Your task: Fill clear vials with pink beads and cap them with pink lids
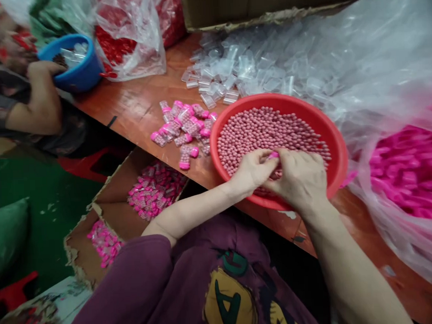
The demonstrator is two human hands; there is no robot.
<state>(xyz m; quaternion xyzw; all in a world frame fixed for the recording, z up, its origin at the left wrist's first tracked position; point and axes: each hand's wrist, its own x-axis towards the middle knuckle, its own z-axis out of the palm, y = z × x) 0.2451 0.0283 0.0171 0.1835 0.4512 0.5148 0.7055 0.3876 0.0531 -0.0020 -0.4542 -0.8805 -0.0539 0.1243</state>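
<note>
Both hands meet over a red basin (337, 143) filled with small round pink beads (267, 127). My left hand (252, 172) pinches a bright pink cap (273, 155) between thumb and fingers. My right hand (301, 178) closes in against it from the other side, its fingers curled round the same small piece. Fingers cover most of that piece, so whether a clear bottle is under the cap does not show. To the left of the basin lies a pile of small clear bottles (186, 123) with pink caps and pink beads inside.
Loose clear empty bottles (230, 71) spread behind the basin. A bag of pink caps (411, 174) stands right. Below the table edge, a cardboard box (120, 203) holds capped bottles. Another person's arm (40, 99) reaches to a blue tub (78, 79) at far left.
</note>
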